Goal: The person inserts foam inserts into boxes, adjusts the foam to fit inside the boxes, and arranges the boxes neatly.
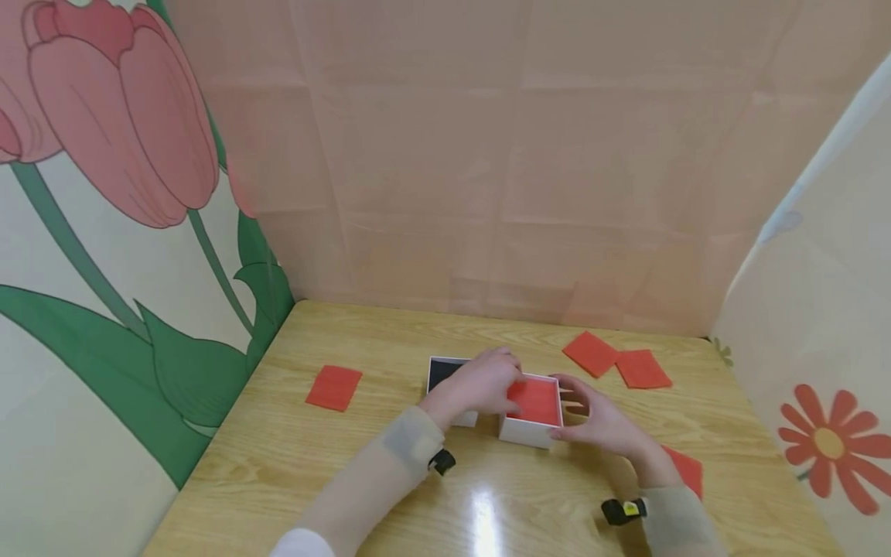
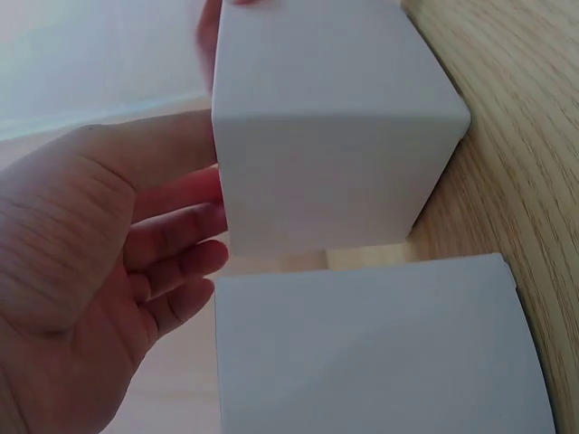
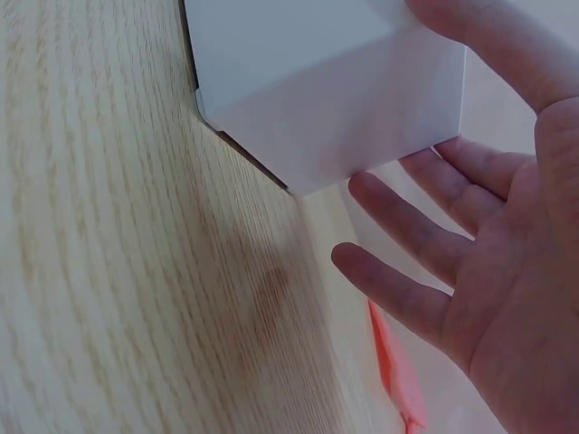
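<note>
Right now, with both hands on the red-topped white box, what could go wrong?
1. The white box is held only by fingertips: the right hand touches its side with spread fingers, so it might slip or tip.
2. It stands close beside the dark-lined box, which the left hand reaches over; a nudge could shift that one.
3. A red card lies by the right wrist and could be swept aside.

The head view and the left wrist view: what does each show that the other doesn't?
Only the head view shows the red cards scattered on the table, the box's red inside and the right hand. Only the left wrist view shows the left palm close up and the box's plain white outer wall. Both show the left hand, both white boxes and the wooden table.
</note>
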Motion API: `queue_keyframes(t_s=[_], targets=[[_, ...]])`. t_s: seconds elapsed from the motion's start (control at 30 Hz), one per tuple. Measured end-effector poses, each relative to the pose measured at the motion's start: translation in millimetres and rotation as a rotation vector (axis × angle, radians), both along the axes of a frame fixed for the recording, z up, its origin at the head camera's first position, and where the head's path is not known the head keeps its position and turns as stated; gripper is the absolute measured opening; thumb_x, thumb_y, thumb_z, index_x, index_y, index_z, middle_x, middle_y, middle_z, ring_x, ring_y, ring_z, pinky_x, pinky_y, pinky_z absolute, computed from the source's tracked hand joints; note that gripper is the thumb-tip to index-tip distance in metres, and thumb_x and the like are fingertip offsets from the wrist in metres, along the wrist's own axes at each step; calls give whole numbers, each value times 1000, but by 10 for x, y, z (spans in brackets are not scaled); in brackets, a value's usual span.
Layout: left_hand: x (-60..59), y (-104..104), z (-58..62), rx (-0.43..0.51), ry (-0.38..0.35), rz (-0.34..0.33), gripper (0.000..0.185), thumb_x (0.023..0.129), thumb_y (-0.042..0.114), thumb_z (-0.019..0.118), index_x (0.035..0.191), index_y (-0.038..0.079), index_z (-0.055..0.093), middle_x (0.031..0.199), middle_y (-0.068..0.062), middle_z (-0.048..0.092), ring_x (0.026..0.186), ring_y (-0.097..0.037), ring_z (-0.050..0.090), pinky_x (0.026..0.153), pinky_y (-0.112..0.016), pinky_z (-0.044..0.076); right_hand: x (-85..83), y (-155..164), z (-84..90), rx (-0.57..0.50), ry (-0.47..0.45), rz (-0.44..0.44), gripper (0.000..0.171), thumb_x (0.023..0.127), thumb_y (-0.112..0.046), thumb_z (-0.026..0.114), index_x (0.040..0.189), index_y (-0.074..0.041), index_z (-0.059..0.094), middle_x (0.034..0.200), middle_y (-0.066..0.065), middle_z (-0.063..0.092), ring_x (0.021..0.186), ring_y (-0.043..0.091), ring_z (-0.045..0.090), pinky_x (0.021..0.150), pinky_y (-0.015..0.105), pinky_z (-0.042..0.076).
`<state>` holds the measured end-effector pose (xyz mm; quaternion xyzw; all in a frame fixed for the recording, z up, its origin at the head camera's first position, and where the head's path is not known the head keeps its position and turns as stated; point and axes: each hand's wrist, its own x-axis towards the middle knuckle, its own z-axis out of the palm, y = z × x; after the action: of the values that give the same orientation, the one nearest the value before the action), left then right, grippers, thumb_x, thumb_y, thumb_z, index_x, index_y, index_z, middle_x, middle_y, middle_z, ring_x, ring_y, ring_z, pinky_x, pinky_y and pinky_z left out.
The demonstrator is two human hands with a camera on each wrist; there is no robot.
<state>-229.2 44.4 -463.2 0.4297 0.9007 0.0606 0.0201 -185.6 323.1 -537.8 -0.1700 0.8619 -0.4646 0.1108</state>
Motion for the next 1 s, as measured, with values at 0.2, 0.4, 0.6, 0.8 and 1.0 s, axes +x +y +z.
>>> queue_keyframes(t_s=[0.2, 0.4, 0.6, 0.8, 1.0], targets=[[28, 25, -24, -12, 14, 32, 35, 91, 48, 86, 112, 20, 82, 117, 8, 67, 108, -10, 52, 100, -27, 47, 11, -10, 19, 6, -19, -19, 98, 82, -37, 95, 162, -24, 41, 159, 7, 49, 142, 42, 50, 105, 58, 55], [75, 54, 1, -28, 39, 67, 32, 89, 47, 88, 105, 19, 82, 114, 8, 68, 104, -11, 52, 97, -27, 48, 17, -3, 6, -2, -9, -6, 96, 83, -35, 94, 162, -22, 41, 160, 9, 48, 142, 45, 49, 106, 61, 54], [88, 106, -19, -61, 79, 83, 31, 88, 48, 88, 102, 21, 81, 106, 8, 66, 99, -11, 50, 91, -29, 47, 18, 1, 7, -6, -17, -13, 97, 82, -35, 95, 162, -24, 41, 159, 6, 49, 142, 42, 49, 106, 60, 54], [94, 144, -46, -82, 97, 88, 32, 87, 48, 89, 104, 22, 81, 104, 9, 66, 98, -11, 49, 89, -29, 46, 37, -9, 28, 0, -27, -25, 98, 80, -36, 96, 162, -26, 42, 158, 4, 49, 143, 41, 49, 102, 55, 58], [108, 151, -15, -93, 113, 78, 31, 87, 47, 89, 104, 22, 82, 106, 8, 67, 100, -11, 51, 90, -29, 47, 36, -5, 31, 0, -18, -13, 98, 83, -35, 94, 163, -22, 40, 160, 9, 48, 142, 44, 48, 104, 58, 56]])
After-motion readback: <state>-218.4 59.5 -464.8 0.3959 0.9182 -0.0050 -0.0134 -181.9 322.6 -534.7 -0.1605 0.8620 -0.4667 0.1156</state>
